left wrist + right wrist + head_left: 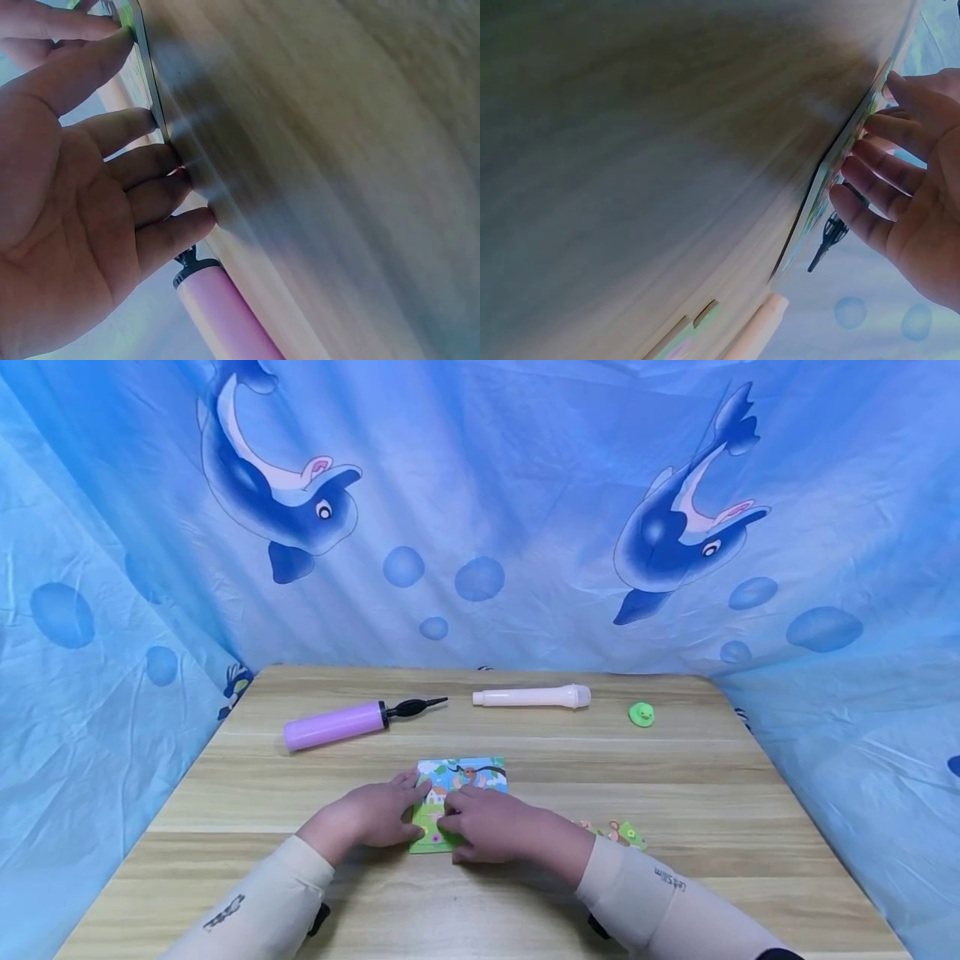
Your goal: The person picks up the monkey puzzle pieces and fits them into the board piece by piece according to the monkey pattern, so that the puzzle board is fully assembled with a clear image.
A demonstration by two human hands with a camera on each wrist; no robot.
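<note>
A flat picture board [442,770] with a bright cartoon scene in blue and green, like a children's jigsaw puzzle, lies near the middle of the table. My left hand [380,812] rests along its left side, thumb and fingertips at the edge. In the left wrist view those fingers [120,131] are extended against the board's edge. Over the middle of the board is my right hand [491,824], fingertips touching the picture and covering part of it. The right wrist view shows its fingers [885,169] loosely bent, tips on the board's face [821,176].
Small colourful puzzle pieces [626,833] lie right of the board, partly behind my right forearm. Toward the back are a purple hand pump [337,725] with black nozzle, a pale pink toy microphone [528,697] and a green round duck-faced toy [641,714]. A blue dolphin curtain [480,510] surrounds the table.
</note>
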